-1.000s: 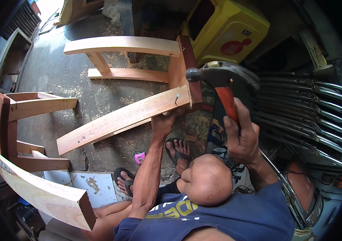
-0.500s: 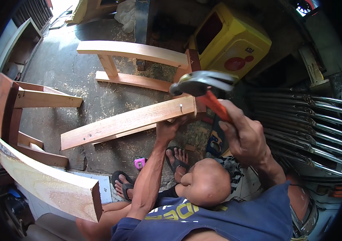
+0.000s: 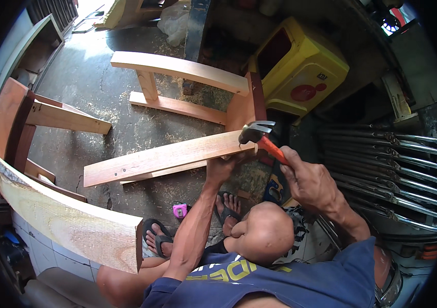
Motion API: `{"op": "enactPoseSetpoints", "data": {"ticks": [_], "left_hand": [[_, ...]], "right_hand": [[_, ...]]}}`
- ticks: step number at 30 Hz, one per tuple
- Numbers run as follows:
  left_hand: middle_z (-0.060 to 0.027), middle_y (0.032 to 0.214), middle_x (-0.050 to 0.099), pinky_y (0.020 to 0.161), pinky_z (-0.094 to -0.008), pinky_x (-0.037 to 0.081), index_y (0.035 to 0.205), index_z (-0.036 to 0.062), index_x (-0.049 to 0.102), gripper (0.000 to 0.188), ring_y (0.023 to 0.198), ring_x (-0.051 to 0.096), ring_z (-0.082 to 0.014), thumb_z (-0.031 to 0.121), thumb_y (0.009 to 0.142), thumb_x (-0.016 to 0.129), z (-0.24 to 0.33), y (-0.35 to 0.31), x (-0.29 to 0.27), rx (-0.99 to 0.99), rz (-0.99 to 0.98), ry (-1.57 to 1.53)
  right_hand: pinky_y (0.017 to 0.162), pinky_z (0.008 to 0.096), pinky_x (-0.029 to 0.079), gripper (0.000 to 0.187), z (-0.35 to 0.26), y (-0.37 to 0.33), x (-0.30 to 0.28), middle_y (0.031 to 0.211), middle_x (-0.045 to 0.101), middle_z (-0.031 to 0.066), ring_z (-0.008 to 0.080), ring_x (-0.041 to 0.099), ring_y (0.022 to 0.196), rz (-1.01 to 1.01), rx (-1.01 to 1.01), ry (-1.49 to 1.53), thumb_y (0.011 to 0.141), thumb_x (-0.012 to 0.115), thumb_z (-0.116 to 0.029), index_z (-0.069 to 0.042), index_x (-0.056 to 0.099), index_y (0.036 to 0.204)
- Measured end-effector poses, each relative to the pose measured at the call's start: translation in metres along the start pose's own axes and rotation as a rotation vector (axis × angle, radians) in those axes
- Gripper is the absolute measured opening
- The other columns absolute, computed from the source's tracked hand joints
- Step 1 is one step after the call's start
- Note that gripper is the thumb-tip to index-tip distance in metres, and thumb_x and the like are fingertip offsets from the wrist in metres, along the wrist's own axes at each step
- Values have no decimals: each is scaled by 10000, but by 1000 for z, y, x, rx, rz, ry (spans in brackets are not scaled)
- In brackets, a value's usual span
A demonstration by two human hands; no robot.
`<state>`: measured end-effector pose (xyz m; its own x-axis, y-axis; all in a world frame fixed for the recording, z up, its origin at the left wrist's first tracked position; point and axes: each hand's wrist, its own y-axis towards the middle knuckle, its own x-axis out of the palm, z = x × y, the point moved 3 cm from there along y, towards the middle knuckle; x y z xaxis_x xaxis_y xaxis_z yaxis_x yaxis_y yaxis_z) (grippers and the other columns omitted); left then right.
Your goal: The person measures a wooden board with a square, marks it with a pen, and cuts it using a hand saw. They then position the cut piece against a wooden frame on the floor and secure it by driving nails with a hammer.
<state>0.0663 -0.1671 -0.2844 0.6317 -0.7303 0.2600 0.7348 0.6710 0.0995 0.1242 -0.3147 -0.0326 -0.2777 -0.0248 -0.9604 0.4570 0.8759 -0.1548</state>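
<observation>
In the head view, the near plank (image 3: 167,158) of a wooden frame lies across the middle of the floor area, and serves as the landmark. The person's right hand (image 3: 311,182), to the right of the near plank, is wrapped around the orange handle of a hammer (image 3: 270,148). The hammer's head sits over the plank's right end; whether it touches the wood cannot be told. The left hand (image 3: 222,170) is up against the plank's underside near that same end, its fingers partly hidden, so how tightly they are closed cannot be told.

Beyond the near plank runs the frame's far plank (image 3: 177,65), and a reddish board (image 3: 241,110) stands at the right ends of both. A yellow bin (image 3: 303,66) is beyond the near plank to the right. Below the plank lies a pink tape measure (image 3: 180,210) on the floor. To its left stands another wooden frame (image 3: 10,113), with a pale curved board (image 3: 64,220) nearer the person. Metal tubes (image 3: 413,169) are stacked well to the plank's right.
</observation>
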Motion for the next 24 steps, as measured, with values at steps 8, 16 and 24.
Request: {"op": "enactPoseSetpoints", "data": {"ticks": [8, 16, 24], "left_hand": [[-76, 1129, 743, 942, -354, 526, 1201, 34, 701, 420, 1056, 692, -193, 162, 833, 859, -6, 0, -4, -5, -25, 37], [-74, 1096, 748, 925, -352, 534, 1146, 38, 723, 361, 1038, 697, -190, 171, 838, 856, -2, -1, -3, 1, 24, -58], [-66, 1059, 749, 905, -354, 532, 1133, 38, 724, 373, 1005, 699, -191, 172, 814, 864, -5, -1, 6, -8, 21, -34]], "right_hand": [[435, 279, 418, 397, -11, -12, -34, 709, 590, 32, 117, 517, 501, 708, -255, 951, 1068, 529, -227, -34, 435, 1401], [575, 450, 539, 359, -25, 2, -20, 809, 695, 242, 390, 731, 717, 97, -21, 255, 1058, 540, -222, -58, 468, 1370], [607, 503, 521, 316, -15, 0, -18, 673, 626, 260, 471, 677, 712, -16, 106, 182, 1041, 547, -174, -90, 523, 1345]]}}
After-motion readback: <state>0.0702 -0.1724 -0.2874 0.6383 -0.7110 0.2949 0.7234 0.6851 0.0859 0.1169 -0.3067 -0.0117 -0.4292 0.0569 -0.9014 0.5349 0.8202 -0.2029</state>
